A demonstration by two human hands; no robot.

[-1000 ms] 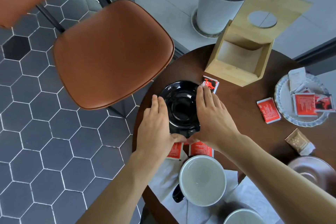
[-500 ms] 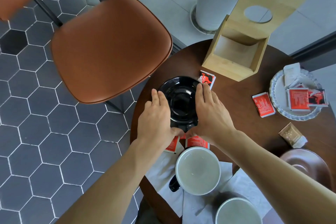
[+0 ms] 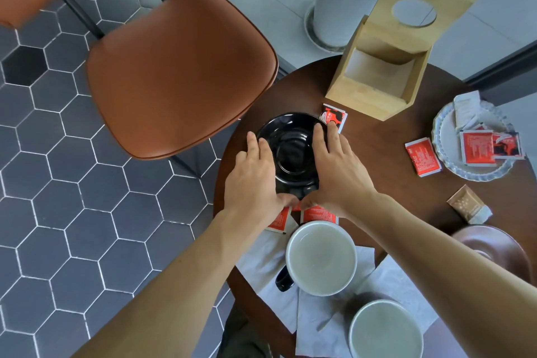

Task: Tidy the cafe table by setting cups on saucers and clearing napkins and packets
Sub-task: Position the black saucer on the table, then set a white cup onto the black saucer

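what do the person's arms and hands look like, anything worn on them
Both forearms are bare right up to the frame edge, with no sleeve showing. The left hand and right hand carry no gloves, and no ring, watch or bracelet shows on the fingers or wrists. Nails look short and unpainted. No markings are visible.

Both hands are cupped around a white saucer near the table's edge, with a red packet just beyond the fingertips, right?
Not quite: the head view shows a black saucer, not white. The left hand and right hand do flank it, with the red packet beyond the fingertips.
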